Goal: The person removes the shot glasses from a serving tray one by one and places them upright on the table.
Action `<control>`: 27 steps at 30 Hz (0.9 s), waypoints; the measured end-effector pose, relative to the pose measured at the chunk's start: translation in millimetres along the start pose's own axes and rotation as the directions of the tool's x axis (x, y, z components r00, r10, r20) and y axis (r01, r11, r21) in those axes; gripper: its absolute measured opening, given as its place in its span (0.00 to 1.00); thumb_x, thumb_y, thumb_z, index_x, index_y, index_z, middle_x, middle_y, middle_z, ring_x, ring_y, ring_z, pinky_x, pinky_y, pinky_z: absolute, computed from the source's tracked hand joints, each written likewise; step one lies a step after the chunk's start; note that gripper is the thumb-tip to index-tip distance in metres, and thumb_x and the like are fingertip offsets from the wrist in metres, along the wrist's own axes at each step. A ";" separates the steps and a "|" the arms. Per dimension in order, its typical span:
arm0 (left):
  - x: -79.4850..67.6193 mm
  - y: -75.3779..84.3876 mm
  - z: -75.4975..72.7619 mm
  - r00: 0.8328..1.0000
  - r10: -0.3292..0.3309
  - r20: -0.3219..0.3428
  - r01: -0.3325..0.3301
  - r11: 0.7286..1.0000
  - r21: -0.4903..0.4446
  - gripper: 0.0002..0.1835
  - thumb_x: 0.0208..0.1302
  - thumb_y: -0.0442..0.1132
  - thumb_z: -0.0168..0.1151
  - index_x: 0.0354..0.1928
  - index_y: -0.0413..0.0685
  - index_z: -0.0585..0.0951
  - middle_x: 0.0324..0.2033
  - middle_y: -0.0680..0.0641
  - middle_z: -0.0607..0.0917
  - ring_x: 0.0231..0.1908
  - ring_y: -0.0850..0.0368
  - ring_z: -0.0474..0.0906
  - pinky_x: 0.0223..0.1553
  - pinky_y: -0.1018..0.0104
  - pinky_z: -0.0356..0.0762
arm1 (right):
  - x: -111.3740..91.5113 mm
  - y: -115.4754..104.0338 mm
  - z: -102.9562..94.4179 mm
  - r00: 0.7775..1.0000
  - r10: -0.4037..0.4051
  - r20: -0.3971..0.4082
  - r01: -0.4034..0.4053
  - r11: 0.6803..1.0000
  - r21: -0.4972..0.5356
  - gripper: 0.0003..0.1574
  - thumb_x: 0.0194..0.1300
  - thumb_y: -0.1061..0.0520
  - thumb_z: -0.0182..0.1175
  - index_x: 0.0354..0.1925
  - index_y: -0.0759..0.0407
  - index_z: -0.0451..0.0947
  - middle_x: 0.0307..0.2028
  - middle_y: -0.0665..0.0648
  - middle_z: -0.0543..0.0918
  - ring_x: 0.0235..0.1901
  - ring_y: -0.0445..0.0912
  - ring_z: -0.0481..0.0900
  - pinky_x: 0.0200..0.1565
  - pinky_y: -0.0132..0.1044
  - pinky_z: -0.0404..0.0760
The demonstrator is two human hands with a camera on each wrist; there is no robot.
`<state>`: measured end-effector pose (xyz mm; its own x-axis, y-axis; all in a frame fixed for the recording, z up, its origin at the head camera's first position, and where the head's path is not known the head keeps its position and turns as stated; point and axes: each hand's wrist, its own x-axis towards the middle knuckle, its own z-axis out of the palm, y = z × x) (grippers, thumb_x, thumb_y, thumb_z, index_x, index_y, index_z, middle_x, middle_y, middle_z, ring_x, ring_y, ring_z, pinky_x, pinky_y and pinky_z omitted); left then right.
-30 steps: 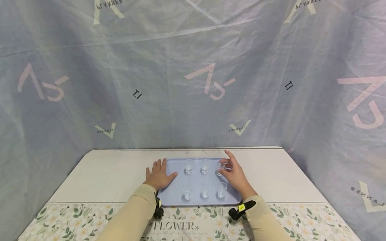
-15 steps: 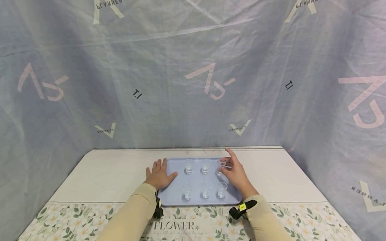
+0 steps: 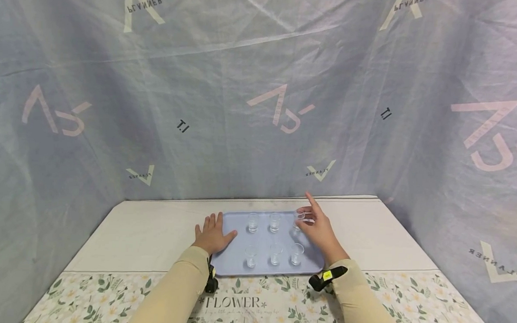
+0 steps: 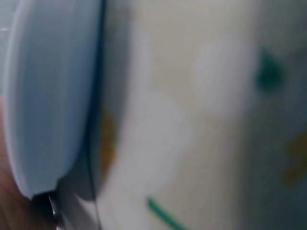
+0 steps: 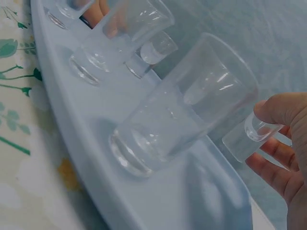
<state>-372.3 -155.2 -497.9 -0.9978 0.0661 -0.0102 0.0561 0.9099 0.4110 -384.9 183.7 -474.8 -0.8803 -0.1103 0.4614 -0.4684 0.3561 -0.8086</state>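
Observation:
My right hand (image 3: 319,228) pinches a small clear shot glass (image 5: 236,143) between thumb and fingers, over the tray's far right corner. The index finger stretches upward, away from the glass. Under it lies the light blue tray (image 3: 262,241). Two shot glasses stand in the tray's back row, one in the middle (image 3: 275,223) and one farther left (image 3: 253,223). Several stand in the front row; the right-hand one (image 5: 177,120) looms large in the right wrist view. My left hand (image 3: 211,236) rests with spread, straight fingers on the tray's left edge.
A white mat (image 3: 145,233) lies under the tray, with a floral-printed cloth (image 3: 108,294) along the near side. Grey printed curtains (image 3: 225,132) enclose the table at the back and both sides. Black cameras (image 3: 322,280) are strapped to both wrists.
My right hand has moved slightly up and away to the right, and the pinched shot glass has shifted with it. The left hand and the other glasses have stayed put.

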 end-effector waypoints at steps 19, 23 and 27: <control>4.9 -5.8 5.5 1.000 0.009 -0.018 -0.008 1.000 0.026 0.51 0.72 0.66 0.49 0.80 0.36 0.46 0.77 0.28 0.48 0.77 0.32 0.39 0.71 0.28 0.33 | 2.0 4.9 -37.6 0.998 0.004 -0.065 -0.006 0.999 -0.034 0.63 0.59 0.72 0.69 0.81 0.46 0.48 0.51 0.67 0.83 0.48 0.61 0.84 0.49 0.36 0.82; 11.9 -12.8 12.1 1.000 0.012 -0.020 -0.011 1.000 0.026 0.52 0.71 0.68 0.49 0.80 0.37 0.45 0.77 0.29 0.47 0.77 0.32 0.38 0.70 0.28 0.33 | 1.5 4.9 -43.5 0.996 0.007 -0.090 -0.008 1.000 -0.010 0.63 0.59 0.73 0.69 0.81 0.51 0.47 0.52 0.69 0.83 0.48 0.62 0.84 0.46 0.26 0.79; 16.0 -17.1 14.7 1.000 0.015 -0.017 -0.014 1.000 0.028 0.53 0.71 0.68 0.48 0.80 0.38 0.44 0.78 0.30 0.46 0.77 0.32 0.37 0.70 0.28 0.32 | 1.3 5.6 -46.9 0.993 0.040 -0.108 -0.041 0.999 -0.003 0.63 0.59 0.73 0.68 0.81 0.47 0.48 0.52 0.67 0.83 0.49 0.61 0.83 0.45 0.21 0.78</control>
<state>-388.7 -163.6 -518.5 -0.9973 0.0727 0.0114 0.0714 0.9198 0.3858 -385.1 229.0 -461.6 -0.8851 0.0048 0.4654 -0.4321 0.3630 -0.8255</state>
